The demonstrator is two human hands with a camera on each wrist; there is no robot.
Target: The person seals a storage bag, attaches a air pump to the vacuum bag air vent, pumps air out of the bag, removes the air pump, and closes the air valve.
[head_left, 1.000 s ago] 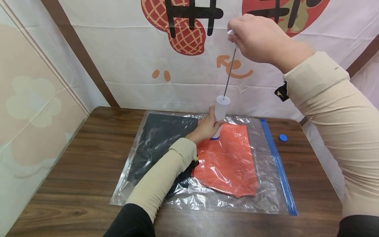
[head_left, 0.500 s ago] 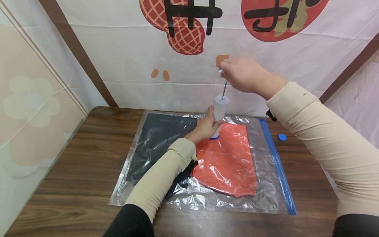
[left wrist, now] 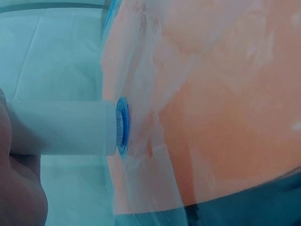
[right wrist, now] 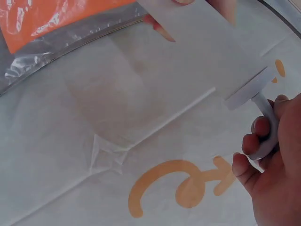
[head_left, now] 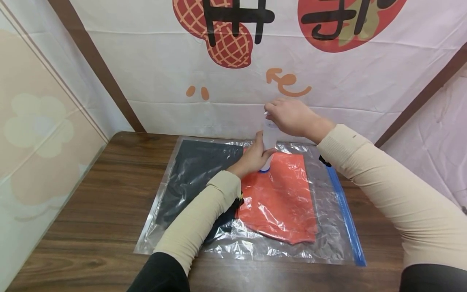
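A white hand pump (head_left: 270, 140) stands slightly tilted on a clear vacuum storage bag (head_left: 332, 239), its foot at the blue valve (left wrist: 123, 127). My left hand (head_left: 253, 158) grips the pump's barrel low down. Fingers of my right hand (head_left: 292, 117) curl round the white pump handle (right wrist: 269, 125), which sits close over the barrel's top; no rod is exposed in the right wrist view. Inside the bag lie a folded orange-red cloth (head_left: 279, 198) under the pump and a black cloth (head_left: 204, 170) to its left.
The bag lies flat on a brown wooden table (head_left: 80, 227), with a blue zip strip (head_left: 346, 219) along its right edge. Behind the table hangs a printed white curtain (head_left: 153, 73). A flowered panel (head_left: 40, 121) stands at the left.
My right hand has come down and a little left, pushing the handle and its metal rod into the barrel. The left hand stays put. A blue cap on the right is now hidden behind the sleeve.
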